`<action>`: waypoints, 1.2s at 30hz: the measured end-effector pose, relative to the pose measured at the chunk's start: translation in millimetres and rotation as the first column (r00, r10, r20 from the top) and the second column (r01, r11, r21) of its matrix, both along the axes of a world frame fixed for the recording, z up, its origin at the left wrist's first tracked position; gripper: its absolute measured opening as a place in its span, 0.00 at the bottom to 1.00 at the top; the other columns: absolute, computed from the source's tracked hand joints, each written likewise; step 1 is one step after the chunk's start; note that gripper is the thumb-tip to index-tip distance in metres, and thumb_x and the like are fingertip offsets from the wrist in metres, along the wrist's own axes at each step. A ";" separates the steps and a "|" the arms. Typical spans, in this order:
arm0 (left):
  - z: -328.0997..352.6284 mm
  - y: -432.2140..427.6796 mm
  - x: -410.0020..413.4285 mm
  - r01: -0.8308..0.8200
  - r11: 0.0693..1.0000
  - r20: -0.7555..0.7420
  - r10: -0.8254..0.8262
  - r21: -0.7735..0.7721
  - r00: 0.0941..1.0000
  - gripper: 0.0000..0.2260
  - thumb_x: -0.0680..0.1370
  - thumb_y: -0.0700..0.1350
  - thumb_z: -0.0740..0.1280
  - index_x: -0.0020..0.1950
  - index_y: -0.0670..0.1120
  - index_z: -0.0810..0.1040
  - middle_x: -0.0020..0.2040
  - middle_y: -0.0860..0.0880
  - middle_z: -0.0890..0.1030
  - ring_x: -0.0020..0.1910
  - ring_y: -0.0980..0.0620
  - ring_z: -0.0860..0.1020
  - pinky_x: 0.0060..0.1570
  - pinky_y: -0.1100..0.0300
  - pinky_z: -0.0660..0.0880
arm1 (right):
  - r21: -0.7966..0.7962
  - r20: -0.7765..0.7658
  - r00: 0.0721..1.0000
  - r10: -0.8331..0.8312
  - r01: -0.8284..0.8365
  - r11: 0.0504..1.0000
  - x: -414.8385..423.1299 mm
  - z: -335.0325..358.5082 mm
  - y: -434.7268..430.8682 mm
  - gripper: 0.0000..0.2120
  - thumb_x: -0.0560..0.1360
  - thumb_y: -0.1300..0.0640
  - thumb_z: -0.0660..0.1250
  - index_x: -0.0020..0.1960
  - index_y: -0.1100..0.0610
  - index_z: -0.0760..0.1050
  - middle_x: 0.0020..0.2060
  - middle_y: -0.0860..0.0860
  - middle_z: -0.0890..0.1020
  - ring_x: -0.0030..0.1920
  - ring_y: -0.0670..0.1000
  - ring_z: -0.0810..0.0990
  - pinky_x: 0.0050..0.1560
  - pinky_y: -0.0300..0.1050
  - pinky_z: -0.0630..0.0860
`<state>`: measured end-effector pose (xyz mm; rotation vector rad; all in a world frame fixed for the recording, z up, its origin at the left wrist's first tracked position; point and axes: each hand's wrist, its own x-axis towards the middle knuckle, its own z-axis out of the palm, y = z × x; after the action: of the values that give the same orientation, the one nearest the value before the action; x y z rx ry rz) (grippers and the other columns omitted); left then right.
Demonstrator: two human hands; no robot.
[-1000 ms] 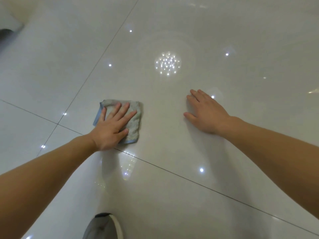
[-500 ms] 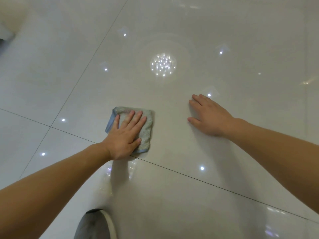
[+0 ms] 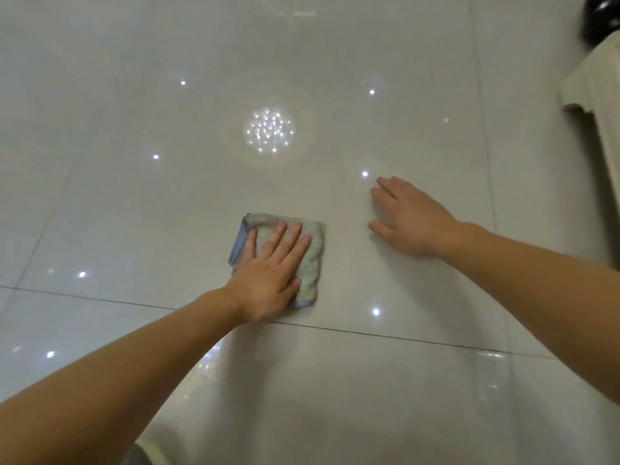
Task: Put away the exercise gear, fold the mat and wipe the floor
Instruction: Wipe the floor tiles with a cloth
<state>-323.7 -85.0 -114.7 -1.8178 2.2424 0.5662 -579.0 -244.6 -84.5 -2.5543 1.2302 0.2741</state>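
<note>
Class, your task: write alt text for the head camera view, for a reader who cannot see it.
A person's left hand presses a folded grey-blue cloth flat on a glossy white tiled floor, fingers straight. The right hand rests open on the bare tile beside it, apart from the cloth. Spots of light reflect in the tiles.

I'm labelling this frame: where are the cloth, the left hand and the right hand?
cloth (image 3: 316, 261): head view, uncovered strip beside the fingers.
left hand (image 3: 268, 280): head view, back of hand.
right hand (image 3: 413, 223): head view, back of hand.
</note>
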 end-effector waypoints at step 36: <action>11.3 -74.3 -261.9 0.246 0.969 -0.072 -0.243 0.032 0.967 0.33 0.83 0.56 0.50 0.80 0.48 0.34 0.80 0.46 0.32 0.78 0.45 0.31 0.72 0.34 0.32 | -0.001 -0.052 0.907 -0.417 0.418 0.909 -198.5 -7.8 35.3 0.27 0.81 0.52 0.55 0.78 0.59 0.56 0.78 0.57 0.56 0.77 0.58 0.54 0.76 0.48 0.50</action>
<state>-585.6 -159.3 -103.4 -1.4930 2.4324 0.6291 -777.5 -209.4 -92.3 -2.2091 1.7462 0.2471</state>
